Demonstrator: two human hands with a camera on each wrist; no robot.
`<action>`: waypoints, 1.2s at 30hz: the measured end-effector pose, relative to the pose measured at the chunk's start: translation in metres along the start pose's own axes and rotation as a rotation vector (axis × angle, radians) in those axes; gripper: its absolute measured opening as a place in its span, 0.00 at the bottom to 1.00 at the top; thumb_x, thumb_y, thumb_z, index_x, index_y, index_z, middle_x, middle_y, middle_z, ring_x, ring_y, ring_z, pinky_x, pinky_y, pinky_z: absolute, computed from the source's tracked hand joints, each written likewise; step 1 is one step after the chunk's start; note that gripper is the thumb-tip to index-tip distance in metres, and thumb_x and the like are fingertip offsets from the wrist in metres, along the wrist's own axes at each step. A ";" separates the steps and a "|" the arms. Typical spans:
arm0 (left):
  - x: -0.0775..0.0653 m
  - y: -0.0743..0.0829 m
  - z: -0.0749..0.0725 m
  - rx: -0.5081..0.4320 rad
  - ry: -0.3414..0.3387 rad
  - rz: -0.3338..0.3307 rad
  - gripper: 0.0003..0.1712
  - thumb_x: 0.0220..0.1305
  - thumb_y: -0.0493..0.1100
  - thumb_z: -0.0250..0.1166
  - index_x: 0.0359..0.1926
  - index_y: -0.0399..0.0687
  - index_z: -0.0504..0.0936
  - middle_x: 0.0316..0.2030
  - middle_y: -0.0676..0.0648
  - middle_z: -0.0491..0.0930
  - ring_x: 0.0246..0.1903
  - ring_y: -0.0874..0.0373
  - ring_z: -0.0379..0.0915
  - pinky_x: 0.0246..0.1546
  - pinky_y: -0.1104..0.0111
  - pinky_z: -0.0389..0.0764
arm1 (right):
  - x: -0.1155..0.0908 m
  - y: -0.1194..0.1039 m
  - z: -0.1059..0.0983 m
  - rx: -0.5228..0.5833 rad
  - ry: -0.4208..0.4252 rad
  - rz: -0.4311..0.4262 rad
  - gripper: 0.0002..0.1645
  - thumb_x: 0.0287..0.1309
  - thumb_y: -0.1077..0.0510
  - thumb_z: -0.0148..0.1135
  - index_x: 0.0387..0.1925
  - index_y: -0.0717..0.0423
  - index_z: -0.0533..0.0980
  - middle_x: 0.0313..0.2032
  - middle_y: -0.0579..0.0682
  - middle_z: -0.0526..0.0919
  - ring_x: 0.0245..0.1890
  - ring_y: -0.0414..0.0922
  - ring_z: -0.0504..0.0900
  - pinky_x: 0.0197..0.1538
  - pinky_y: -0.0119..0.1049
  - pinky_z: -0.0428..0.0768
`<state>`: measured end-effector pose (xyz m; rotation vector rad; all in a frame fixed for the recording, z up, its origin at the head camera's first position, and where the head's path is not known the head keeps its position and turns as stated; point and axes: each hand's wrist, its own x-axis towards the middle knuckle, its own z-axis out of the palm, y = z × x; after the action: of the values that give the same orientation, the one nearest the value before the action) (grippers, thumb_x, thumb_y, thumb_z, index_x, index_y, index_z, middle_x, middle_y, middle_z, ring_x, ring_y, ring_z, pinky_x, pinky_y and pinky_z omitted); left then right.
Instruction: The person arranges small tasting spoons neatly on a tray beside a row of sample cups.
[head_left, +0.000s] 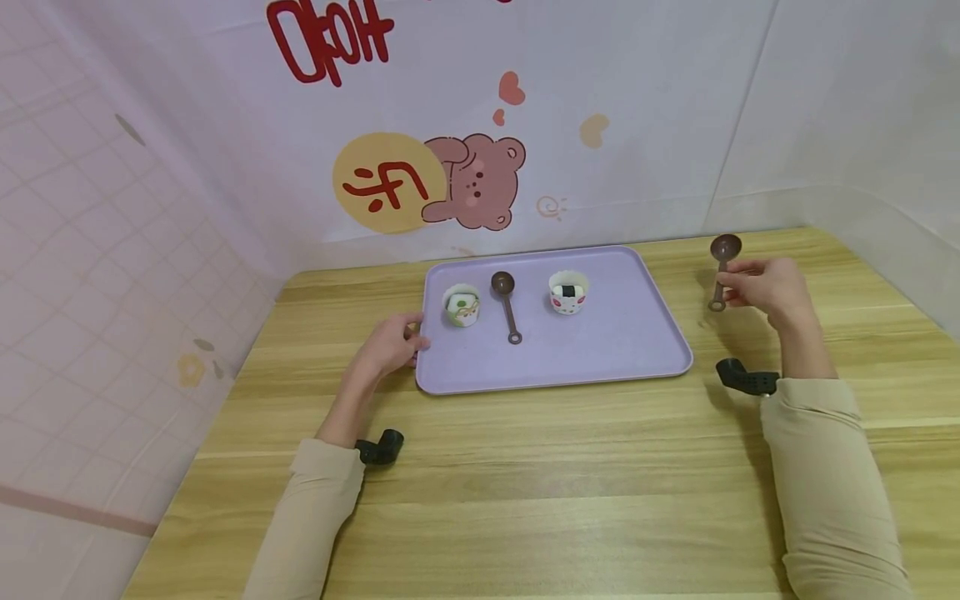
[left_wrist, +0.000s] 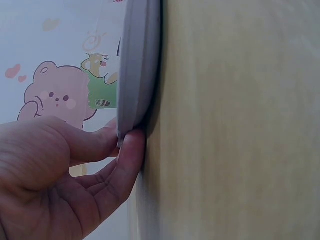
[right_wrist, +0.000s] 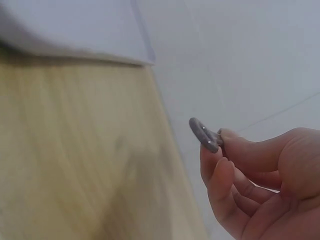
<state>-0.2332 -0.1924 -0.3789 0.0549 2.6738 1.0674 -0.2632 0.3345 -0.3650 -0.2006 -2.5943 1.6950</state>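
My left hand point(head_left: 386, 343) pinches the left rim of the lavender tray point(head_left: 585, 354); in the left wrist view the thumb lies on one side of the rim and the fingers on the other. To the right of the tray, my right hand point(head_left: 768, 287) pinches the handle of a brown measuring spoon point(head_left: 725, 247), bowl pointing away from me. The right wrist view shows the spoon's ringed handle end point(right_wrist: 204, 136) sticking out past the fingertips. On the tray lies a second brown measuring spoon point(head_left: 507, 308), between a green-patterned paper cup point(head_left: 462, 307) and a red-patterned paper cup point(head_left: 567, 293).
Each cup holds a small white food-like piece, the right one with a dark band. All stands on a wooden table point(head_left: 540, 483). A pale cloth printed with a pink bear point(head_left: 483, 183) hangs behind it. Black wrist cameras point(head_left: 381, 447) sit at both sleeves.
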 end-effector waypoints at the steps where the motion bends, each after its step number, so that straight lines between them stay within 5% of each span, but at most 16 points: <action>1: 0.000 0.000 0.000 0.001 0.000 0.001 0.33 0.74 0.35 0.59 0.75 0.35 0.61 0.47 0.35 0.79 0.34 0.52 0.78 0.33 0.68 0.81 | 0.000 -0.002 0.000 0.007 0.005 -0.006 0.12 0.68 0.63 0.60 0.45 0.72 0.74 0.21 0.33 0.81 0.21 0.32 0.82 0.30 0.28 0.83; 9: 0.000 0.000 0.000 -0.001 0.001 0.009 0.33 0.73 0.34 0.59 0.75 0.34 0.61 0.45 0.35 0.80 0.32 0.53 0.77 0.32 0.69 0.80 | -0.005 -0.016 0.000 0.036 0.050 -0.037 0.01 0.68 0.60 0.62 0.38 0.53 0.77 0.22 0.33 0.81 0.22 0.30 0.81 0.32 0.27 0.83; 12: 0.000 -0.001 0.000 -0.001 0.001 0.009 0.33 0.73 0.34 0.59 0.75 0.34 0.61 0.45 0.35 0.80 0.31 0.53 0.77 0.32 0.69 0.80 | -0.006 -0.022 0.000 0.058 0.055 -0.050 0.05 0.68 0.60 0.62 0.34 0.48 0.78 0.22 0.33 0.82 0.22 0.31 0.81 0.32 0.27 0.83; 15: 0.000 0.000 -0.001 0.000 0.005 0.010 0.33 0.73 0.34 0.60 0.75 0.34 0.61 0.44 0.35 0.80 0.31 0.53 0.77 0.32 0.68 0.81 | -0.006 -0.028 0.002 0.054 0.065 -0.067 0.01 0.69 0.60 0.62 0.38 0.52 0.77 0.22 0.32 0.81 0.22 0.31 0.81 0.32 0.27 0.83; 21: 0.000 0.000 -0.001 -0.002 0.006 0.008 0.33 0.73 0.34 0.60 0.75 0.34 0.61 0.45 0.35 0.80 0.33 0.52 0.78 0.33 0.68 0.82 | -0.006 -0.038 0.006 0.031 0.073 -0.089 0.13 0.69 0.60 0.61 0.50 0.65 0.73 0.24 0.30 0.80 0.22 0.29 0.80 0.32 0.25 0.82; 31: 0.001 0.000 -0.001 -0.005 -0.002 -0.003 0.32 0.73 0.34 0.59 0.75 0.34 0.61 0.47 0.34 0.80 0.37 0.51 0.78 0.35 0.67 0.82 | -0.011 -0.055 0.010 0.108 0.087 -0.148 0.05 0.67 0.64 0.63 0.39 0.49 0.79 0.25 0.33 0.83 0.22 0.33 0.81 0.31 0.26 0.83; 36: -0.001 0.000 -0.001 -0.013 -0.009 0.004 0.33 0.74 0.34 0.59 0.75 0.33 0.61 0.46 0.34 0.79 0.35 0.52 0.78 0.35 0.67 0.82 | -0.013 -0.062 0.014 0.103 0.092 -0.172 0.05 0.67 0.65 0.62 0.40 0.51 0.79 0.24 0.33 0.82 0.21 0.32 0.81 0.31 0.26 0.83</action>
<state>-0.2331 -0.1932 -0.3777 0.0621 2.6596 1.0837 -0.2574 0.2957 -0.3138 -0.0496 -2.3762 1.7103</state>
